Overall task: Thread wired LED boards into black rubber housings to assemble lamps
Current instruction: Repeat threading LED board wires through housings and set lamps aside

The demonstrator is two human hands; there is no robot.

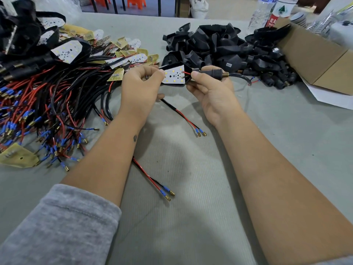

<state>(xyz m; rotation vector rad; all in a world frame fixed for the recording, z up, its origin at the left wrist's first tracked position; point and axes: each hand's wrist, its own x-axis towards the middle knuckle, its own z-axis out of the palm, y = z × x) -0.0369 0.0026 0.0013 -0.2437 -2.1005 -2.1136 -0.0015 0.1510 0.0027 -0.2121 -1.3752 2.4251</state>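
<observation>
A white LED board [174, 75] sits in the wide mouth of a black rubber housing [188, 70], held above the table. My left hand [140, 87] pinches the board's left edge. My right hand [212, 88] grips the housing's ribbed neck [214, 72], where a brass threaded tip [226, 74] sticks out. A black cable [241, 77] leaves the neck and curves right, ending in red and blue leads. Red wire shows between board and neck.
Several wired LED boards [63, 88] with red and black leads are heaped at the left. Empty black housings [225, 50] are piled at the back right, next to a cardboard box [317, 60] and water bottles [261, 12]. Two loose wire pairs [152, 178] lie on the grey table.
</observation>
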